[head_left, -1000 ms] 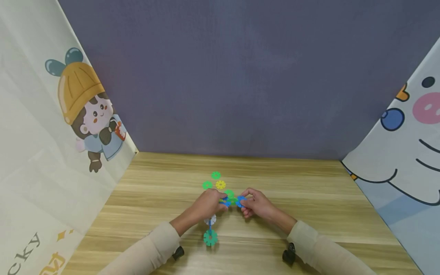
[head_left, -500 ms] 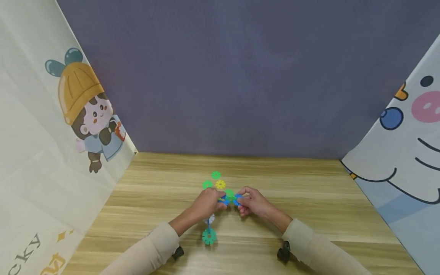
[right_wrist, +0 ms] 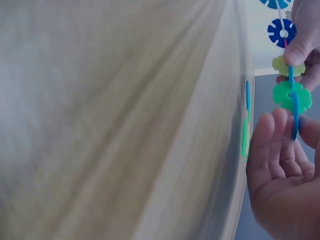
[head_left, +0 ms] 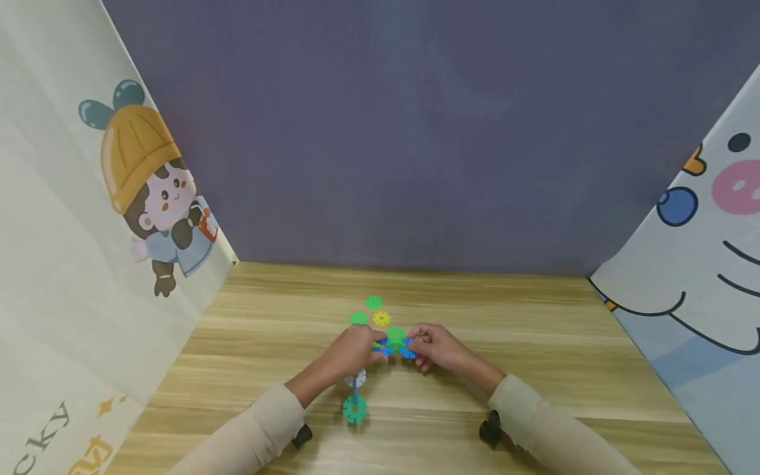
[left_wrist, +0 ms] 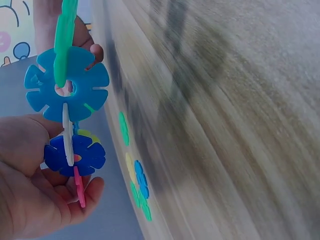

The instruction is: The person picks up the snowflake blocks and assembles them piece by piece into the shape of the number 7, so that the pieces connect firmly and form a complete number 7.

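Observation:
My left hand [head_left: 356, 349] grips a chain of interlocking snowflake discs. Hanging beneath it in the head view are a white disc [head_left: 359, 378] and a teal disc [head_left: 355, 410]. The left wrist view shows a light blue disc [left_wrist: 92, 90], a dark blue disc [left_wrist: 91, 159] and an edge-on pink disc [left_wrist: 79, 187] by the fingers. My right hand [head_left: 442, 349] pinches a blue disc [right_wrist: 295, 117], edge-on in the right wrist view, overlapping a green disc [right_wrist: 285, 95]. A yellow disc [right_wrist: 281, 66] sits at the left hand's fingertips.
Loose discs lie on the wooden table [head_left: 534, 316] beyond the hands: a green disc [head_left: 373, 302], another green disc [head_left: 358, 318] and a yellow disc [head_left: 381, 318]. A blue disc [left_wrist: 142, 179] shows there in the left wrist view. A dark grey panel [head_left: 415, 132] stands behind.
My right hand has moved left with the blue disc, closing the gap to the green disc on the chain. The left hand and its hanging chain have shifted slightly left.

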Tool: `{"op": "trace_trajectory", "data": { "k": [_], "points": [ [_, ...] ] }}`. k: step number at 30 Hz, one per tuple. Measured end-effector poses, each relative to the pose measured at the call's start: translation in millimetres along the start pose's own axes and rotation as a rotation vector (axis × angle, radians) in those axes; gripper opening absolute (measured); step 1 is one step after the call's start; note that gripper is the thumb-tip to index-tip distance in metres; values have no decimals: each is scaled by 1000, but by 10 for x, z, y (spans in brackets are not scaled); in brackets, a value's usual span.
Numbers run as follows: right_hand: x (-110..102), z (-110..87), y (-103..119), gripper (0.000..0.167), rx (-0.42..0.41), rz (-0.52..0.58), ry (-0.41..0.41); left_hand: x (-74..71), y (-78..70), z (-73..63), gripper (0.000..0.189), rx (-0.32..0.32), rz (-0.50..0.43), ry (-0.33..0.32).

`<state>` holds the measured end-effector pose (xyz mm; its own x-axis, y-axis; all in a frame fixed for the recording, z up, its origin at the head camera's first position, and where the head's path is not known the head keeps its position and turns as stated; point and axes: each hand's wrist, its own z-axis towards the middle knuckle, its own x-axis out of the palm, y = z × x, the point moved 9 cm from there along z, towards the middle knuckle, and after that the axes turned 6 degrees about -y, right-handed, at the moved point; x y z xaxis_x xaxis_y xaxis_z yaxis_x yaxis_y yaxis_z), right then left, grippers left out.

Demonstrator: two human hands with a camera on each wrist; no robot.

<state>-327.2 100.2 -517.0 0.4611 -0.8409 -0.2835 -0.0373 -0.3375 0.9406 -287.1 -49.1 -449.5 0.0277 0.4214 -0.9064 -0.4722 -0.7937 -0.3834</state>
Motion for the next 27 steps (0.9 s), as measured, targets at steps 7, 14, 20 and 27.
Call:
{"op": "trace_trajectory", "data": {
  "k": [7, 14, 20, 27],
  "points": [
    [-92, 132, 1, 22, -22, -120, -25, 12, 43, -5, 44, -5, -12, 9],
    [-137, 236, 96, 24, -113, -169, -27, 18, 47, -11, 44, -9, -36, 19],
    [-114, 298, 242, 22, -227, -341, -36, 18, 34, -12, 44, -13, -35, 32],
    [-56, 404, 302, 19, -313, -532, -38, 17, 19, -17, 42, 6, -8, 32]
  ]
}}
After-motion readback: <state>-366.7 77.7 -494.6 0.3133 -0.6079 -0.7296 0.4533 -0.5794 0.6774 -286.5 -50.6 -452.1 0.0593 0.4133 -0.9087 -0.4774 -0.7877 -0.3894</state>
